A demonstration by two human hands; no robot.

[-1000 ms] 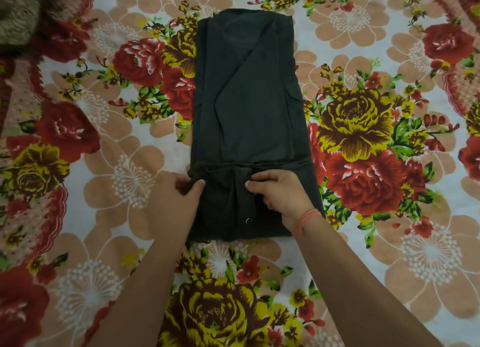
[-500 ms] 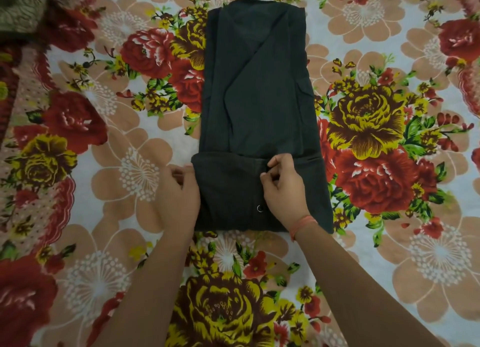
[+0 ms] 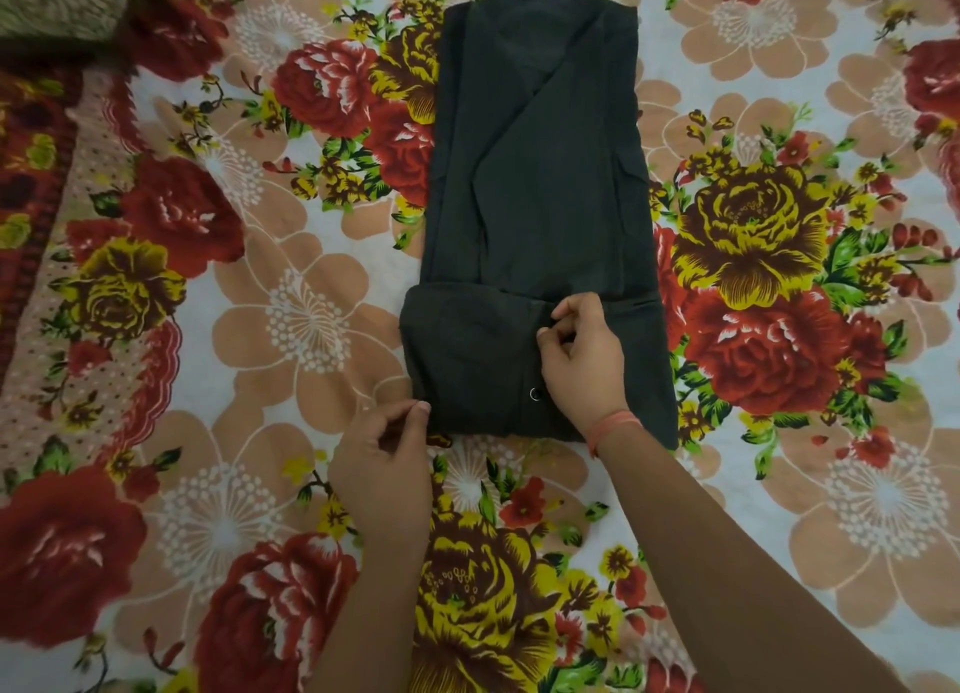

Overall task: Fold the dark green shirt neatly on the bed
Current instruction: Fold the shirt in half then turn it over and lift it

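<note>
The dark green shirt (image 3: 540,173) lies in a long narrow rectangle on the floral bedsheet (image 3: 260,329), its near end turned up into a short flap with a metal snap (image 3: 535,393) showing. My right hand (image 3: 582,354) rests on that flap and pinches its upper edge near the middle. At the shirt's near left corner, the curled fingertips of my left hand (image 3: 384,453) pinch the folded edge. An orange thread band circles my right wrist.
A brownish-green patterned blanket (image 3: 52,1) is bunched at the far left corner. The bedsheet's red patterned border (image 3: 31,183) runs down the left side. Flat sheet surrounds the shirt on all sides.
The near end of the shirt has been turned up into a flap. My left hand slid from the flap's left side down to the near left corner. My right hand stays at the flap's top edge.
</note>
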